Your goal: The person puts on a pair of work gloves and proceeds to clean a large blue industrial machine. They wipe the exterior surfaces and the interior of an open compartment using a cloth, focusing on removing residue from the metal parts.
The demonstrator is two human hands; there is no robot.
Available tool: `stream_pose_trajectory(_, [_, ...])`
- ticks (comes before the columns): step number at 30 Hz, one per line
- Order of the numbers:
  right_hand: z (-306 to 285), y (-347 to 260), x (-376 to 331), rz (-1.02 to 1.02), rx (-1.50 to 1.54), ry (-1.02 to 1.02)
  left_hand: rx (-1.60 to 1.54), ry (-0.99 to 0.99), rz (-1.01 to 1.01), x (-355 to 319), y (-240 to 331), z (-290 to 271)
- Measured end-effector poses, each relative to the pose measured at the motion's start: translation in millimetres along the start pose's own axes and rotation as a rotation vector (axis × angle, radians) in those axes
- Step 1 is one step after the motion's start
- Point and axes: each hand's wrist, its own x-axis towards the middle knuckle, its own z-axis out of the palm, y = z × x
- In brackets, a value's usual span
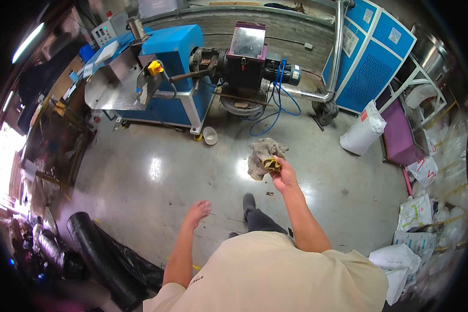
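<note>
The blue sheet-metal machine with a steel chute serves as landmark. A small white plastic cup lies on the floor just before its right end. The tall blue perforated metal cabinet stands well right. A white woven sack leans before that cabinet.

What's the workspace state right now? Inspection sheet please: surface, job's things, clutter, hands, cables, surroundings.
Surface: grey concrete floor, glossy with light glare, small debris specks.
Job's things: bundle of knit work gloves, grey with yellow, held up in the right hand.
Clutter: small white cup on the floor by the machine; black bags lower left.
Hands: right hand closed in a grip on the gloves; left hand open, empty.
Cables: blue hoses looping from the motor to the floor.
Surroundings: blue machine, blue cabinet, white sacks at right.
</note>
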Motion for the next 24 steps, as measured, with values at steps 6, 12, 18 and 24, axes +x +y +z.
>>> stream_pose_trajectory(6, [96,-13,83,0.068,-0.037,-0.161,-0.377,-0.440,0.065,99,213,108])
stream_pose_trajectory(12, [145,-39,186,0.040,-0.321,-0.232,-0.716,-0.573,0.153,178,324,161])
stream_pose_trajectory(18, [180,-57,265,-0.150,-0.911,-0.157,-0.718,-0.549,0.142,268,368,156])
stream_pose_trajectory(24, [220,-62,331,-0.160,-1.183,-0.202,-0.562,-0.399,0.106,355,402,142])
